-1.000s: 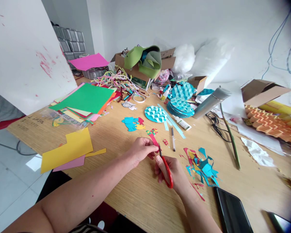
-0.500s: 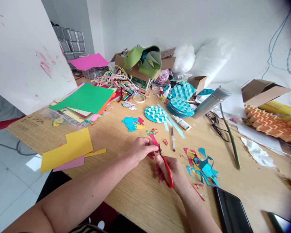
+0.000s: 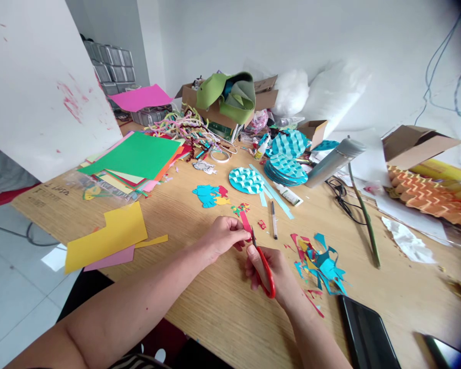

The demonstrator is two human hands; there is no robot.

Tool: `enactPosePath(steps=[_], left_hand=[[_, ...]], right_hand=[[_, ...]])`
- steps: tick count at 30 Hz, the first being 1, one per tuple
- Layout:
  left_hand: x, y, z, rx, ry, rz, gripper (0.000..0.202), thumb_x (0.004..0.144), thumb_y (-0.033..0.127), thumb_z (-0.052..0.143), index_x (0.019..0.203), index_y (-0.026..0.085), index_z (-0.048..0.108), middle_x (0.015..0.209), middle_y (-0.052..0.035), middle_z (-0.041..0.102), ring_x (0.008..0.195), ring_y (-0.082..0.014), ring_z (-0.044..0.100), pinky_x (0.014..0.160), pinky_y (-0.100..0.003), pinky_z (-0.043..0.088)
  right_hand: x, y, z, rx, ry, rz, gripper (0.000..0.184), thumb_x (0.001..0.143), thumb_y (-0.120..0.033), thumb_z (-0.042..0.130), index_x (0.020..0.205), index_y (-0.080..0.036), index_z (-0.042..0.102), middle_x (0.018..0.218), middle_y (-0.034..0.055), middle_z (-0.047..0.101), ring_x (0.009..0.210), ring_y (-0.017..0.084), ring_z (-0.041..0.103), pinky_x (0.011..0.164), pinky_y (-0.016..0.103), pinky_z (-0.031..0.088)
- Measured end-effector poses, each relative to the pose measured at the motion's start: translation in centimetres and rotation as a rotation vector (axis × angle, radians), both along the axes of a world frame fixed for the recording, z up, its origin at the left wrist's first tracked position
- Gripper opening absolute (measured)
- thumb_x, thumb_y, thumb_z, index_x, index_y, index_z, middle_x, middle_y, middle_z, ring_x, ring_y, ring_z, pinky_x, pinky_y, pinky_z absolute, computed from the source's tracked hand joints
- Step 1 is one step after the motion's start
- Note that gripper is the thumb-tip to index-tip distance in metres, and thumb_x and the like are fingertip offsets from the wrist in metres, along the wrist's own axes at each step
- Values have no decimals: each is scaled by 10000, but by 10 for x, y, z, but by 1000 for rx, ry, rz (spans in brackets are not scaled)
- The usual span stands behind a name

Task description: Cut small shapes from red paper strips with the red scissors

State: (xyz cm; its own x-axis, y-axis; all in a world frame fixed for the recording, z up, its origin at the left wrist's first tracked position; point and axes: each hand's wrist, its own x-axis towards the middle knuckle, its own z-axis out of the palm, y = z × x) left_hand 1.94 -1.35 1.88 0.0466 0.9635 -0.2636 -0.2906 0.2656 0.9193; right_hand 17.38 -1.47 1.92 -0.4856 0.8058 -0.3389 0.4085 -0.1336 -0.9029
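Observation:
My left hand pinches a small pink-red paper strip just above the wooden table. My right hand grips red-handled scissors, whose blades meet the strip right beside my left fingertips. Both hands sit close together near the table's front middle. A heap of blue, red and yellow paper offcuts lies just right of my right hand. A black pen and a small red scrap lie a little beyond the hands.
A yellow sheet lies front left, a stack of coloured paper behind it. Blue cut-outs, blue woven discs, cardboard boxes, a grey tube and a green stick crowd the back. A dark tablet lies front right.
Almost nothing differs; my hands stay together on the strip, with the scissors shifting very slightly.

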Motion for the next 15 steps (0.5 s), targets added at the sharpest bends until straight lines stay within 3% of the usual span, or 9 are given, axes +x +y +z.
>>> enactPosePath(steps=[15], left_hand=[[-1,2,-3,5,-17,32,113,597,221,657,614,126,599,574,-13,587,545,-106,547,559,-238,447]], right_hand=[[0,-1,3,18,-62,10,492,788,-598,569,570,-159,530,476,-22,549,340,92,534,335,166,317]])
